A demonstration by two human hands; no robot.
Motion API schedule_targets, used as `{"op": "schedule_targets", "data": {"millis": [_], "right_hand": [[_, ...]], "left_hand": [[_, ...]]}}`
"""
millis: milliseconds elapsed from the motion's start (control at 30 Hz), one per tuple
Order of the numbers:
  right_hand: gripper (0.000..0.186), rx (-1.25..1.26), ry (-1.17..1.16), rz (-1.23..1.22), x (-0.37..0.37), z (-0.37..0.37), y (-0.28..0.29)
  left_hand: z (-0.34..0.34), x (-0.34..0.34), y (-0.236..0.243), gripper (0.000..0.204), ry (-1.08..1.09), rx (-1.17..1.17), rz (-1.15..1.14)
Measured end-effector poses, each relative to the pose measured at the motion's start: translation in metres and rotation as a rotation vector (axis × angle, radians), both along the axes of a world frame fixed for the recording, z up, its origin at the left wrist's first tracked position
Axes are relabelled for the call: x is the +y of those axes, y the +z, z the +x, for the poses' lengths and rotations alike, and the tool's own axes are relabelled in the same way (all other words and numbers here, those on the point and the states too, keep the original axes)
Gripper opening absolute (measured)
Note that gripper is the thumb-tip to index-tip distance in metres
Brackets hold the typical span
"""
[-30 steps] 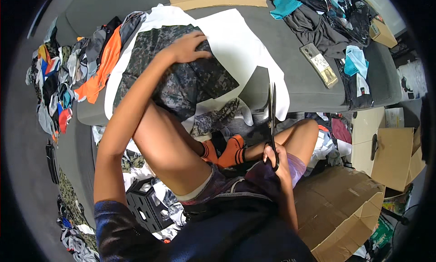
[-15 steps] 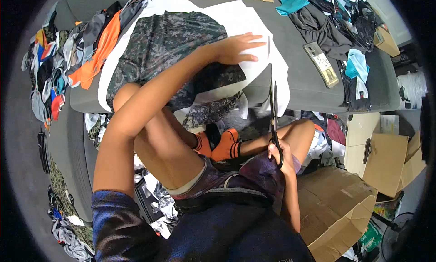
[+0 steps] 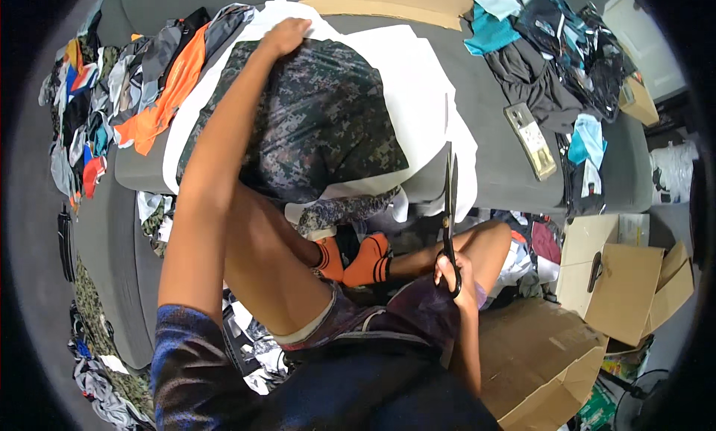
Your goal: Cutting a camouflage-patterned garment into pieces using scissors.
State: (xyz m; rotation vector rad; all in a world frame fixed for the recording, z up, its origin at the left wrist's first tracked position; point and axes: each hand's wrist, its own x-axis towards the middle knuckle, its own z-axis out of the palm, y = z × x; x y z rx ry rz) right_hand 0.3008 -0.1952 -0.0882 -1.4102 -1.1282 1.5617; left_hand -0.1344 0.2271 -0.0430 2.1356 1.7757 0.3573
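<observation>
A dark digital-camouflage fabric piece (image 3: 328,110) lies over white sheet material (image 3: 418,65) on the grey sofa seat in front of me. My left hand (image 3: 287,37) is at the fabric's upper edge, its fingers curled together there; the fingertips are partly hidden. In my right hand (image 3: 456,273), low near my thigh, are long black-handled scissors (image 3: 449,200), blades pointing away from me and overlapping the right end of the white sheet. A patterned grey strip of fabric (image 3: 347,211) hangs at the seat's front edge, above my orange socks.
Piled garments and scraps, one orange piece (image 3: 175,84) among them, cover the left side. At right on the sofa (image 3: 485,162) lie a phone (image 3: 531,141), dark cloth (image 3: 533,88) and teal pieces (image 3: 492,32). Cardboard boxes (image 3: 541,356) stand at lower right.
My left hand has moved left and away from me, from lying flat on the white sheet to the camouflage fabric's upper edge. The right hand still holds the scissors. The view has shifted slightly.
</observation>
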Motion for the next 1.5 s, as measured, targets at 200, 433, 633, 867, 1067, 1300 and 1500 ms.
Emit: {"op": "schedule_targets", "data": {"millis": [200,433,633,867,1067,1300,1500], "right_hand": [[0.026,-0.113,0.005,-0.030,0.013,-0.003,0.009],[0.023,-0.111,0.061,0.004,0.017,0.005,0.007],[0.025,-0.128,0.069,-0.011,0.024,0.013,0.012],[0.027,-0.075,-0.004,-0.022,0.016,0.011,0.017],[0.027,-0.127,-0.022,0.024,0.001,0.012,0.015],[0.028,-0.116,-0.055,0.009,-0.013,0.022,0.018],[0.029,-0.098,-0.058,0.004,-0.019,0.021,0.011]], "left_hand": [[0.020,0.035,-0.032,0.067,0.034,0.048,-0.004],[0.018,0.043,-0.051,0.063,-0.056,0.114,0.212],[0.033,0.019,-0.031,0.054,-0.013,0.368,0.393],[0.176,-0.034,-0.006,0.053,-0.426,0.144,0.302],[0.232,-0.031,-0.045,0.079,-0.323,0.213,0.237],[0.227,-0.013,-0.047,0.066,-0.416,-0.077,0.306],[0.197,-0.010,-0.031,0.043,-0.252,-0.124,0.467]]}}
